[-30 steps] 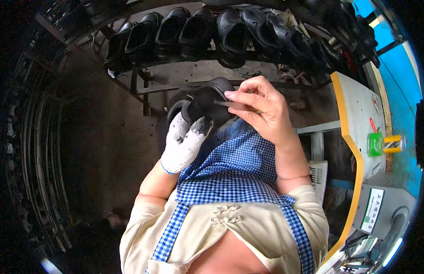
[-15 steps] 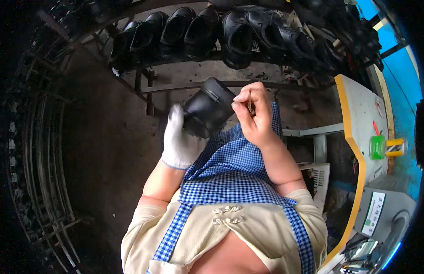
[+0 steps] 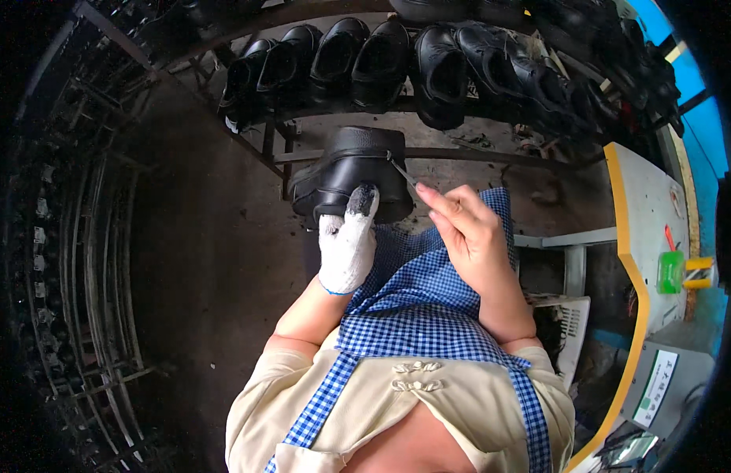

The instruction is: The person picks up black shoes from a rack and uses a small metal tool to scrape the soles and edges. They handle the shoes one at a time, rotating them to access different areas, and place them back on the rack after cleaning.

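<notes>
At upper centre I have the left grip clamped on the black shoe, the right grip closed on a thin tool whose tip appears at the shoe's edge. I judge this edge work; the next move calls for a steady shoe.

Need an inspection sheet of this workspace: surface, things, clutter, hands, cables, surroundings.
Surface: white table with yellow edge, at the person's right.
Things: black shoe, held up off the table; thin tool, tip at the shoe.
Clutter: green jar on the table.
Hands: left hand, gloved, grips the shoe; right hand, bare, holds the tool.
Cables: nothing seen for certain.
Surroundings: metal rack ahead, bearing racked shoes.
</notes>
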`<move>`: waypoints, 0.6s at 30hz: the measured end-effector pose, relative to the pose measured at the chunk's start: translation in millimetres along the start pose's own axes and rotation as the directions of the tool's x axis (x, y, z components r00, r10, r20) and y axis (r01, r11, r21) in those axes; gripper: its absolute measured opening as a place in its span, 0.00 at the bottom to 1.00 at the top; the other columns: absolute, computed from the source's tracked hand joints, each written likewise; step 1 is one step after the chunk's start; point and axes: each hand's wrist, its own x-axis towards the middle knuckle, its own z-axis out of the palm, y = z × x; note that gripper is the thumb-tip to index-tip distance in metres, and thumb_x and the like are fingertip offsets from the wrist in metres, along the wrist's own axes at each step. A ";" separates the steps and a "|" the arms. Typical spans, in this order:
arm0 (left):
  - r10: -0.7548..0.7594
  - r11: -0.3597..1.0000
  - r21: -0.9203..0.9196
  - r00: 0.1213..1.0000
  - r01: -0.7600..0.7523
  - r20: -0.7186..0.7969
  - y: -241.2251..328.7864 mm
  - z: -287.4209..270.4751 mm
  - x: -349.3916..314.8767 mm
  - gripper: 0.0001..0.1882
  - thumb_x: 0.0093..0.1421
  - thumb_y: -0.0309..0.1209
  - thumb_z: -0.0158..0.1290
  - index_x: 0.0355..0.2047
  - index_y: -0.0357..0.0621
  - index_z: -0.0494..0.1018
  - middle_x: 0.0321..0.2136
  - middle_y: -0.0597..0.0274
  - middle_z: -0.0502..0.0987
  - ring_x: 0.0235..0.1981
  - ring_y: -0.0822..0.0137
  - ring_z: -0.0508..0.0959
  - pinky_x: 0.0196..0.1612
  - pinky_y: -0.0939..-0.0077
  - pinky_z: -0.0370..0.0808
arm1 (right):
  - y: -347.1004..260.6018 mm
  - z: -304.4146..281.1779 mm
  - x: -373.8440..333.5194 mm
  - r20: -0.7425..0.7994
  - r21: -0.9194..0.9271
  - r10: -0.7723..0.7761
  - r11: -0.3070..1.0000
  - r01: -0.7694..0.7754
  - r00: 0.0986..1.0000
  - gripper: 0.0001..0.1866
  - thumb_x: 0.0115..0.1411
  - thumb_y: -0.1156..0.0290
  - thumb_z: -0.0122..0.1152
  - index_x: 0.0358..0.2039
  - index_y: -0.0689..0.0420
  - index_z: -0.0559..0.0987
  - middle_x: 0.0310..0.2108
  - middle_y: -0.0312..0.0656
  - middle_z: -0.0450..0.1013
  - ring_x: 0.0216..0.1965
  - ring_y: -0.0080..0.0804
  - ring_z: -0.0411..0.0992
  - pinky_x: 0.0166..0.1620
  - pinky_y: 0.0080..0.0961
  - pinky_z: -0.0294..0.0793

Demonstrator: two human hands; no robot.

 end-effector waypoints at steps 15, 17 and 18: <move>0.037 0.989 -0.142 0.999 -0.039 -0.015 -23.3 -3.2 -4.6 0.20 0.64 0.20 0.49 0.56 0.40 0.67 0.51 0.58 0.73 0.50 0.68 0.73 0.53 0.74 0.72 | -13.0 5.1 1.8 0.065 -0.127 0.028 0.992 -0.019 0.998 0.23 0.58 0.79 0.60 0.54 0.51 0.76 0.27 0.42 0.68 0.23 0.35 0.73 0.25 0.30 0.74; 0.071 0.977 -0.202 0.997 -0.070 -0.005 -22.5 0.0 -5.1 0.20 0.64 0.21 0.50 0.57 0.41 0.66 0.51 0.59 0.73 0.50 0.69 0.73 0.53 0.75 0.71 | -10.8 8.1 2.1 0.056 -0.129 0.011 0.992 -0.004 0.998 0.23 0.58 0.77 0.60 0.55 0.50 0.75 0.27 0.42 0.67 0.22 0.37 0.73 0.25 0.33 0.74; 0.088 0.969 -0.232 0.996 -0.086 -0.001 -22.6 1.6 -4.9 0.21 0.65 0.22 0.50 0.58 0.42 0.65 0.51 0.59 0.73 0.50 0.69 0.73 0.53 0.76 0.71 | -9.7 9.7 2.0 0.051 -0.133 0.005 0.991 0.002 0.999 0.24 0.58 0.77 0.60 0.56 0.49 0.74 0.27 0.42 0.67 0.22 0.38 0.72 0.25 0.33 0.74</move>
